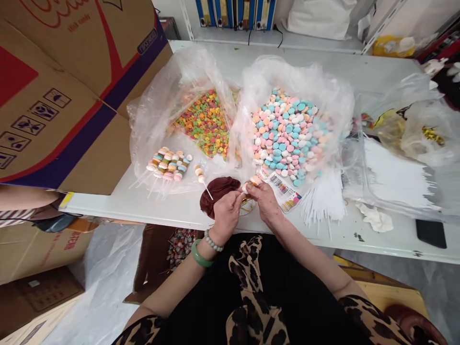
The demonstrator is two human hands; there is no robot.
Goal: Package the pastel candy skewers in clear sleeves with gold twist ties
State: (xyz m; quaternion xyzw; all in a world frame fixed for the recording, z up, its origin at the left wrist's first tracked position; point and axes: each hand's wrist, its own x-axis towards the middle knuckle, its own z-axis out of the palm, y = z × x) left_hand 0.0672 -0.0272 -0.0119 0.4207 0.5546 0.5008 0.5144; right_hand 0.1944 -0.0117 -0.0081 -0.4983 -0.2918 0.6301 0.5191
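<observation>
Near the table's front edge my hands meet over a small candy stick. My left hand is pinched at its lower end, and my right hand is closed on the pale round candies. A dark red cloth lies beside my left hand. One candy skewer rests with its stick on that cloth. Farther left lies a pile of candy skewers. Beyond my hands are a bag of small ring candies and a bag of pastel round candies.
A large cardboard box stands at the left. White sticks and a printed label lie right of my hands. Farther right are a clear tray of white sticks, a crumpled tissue and a black flat object.
</observation>
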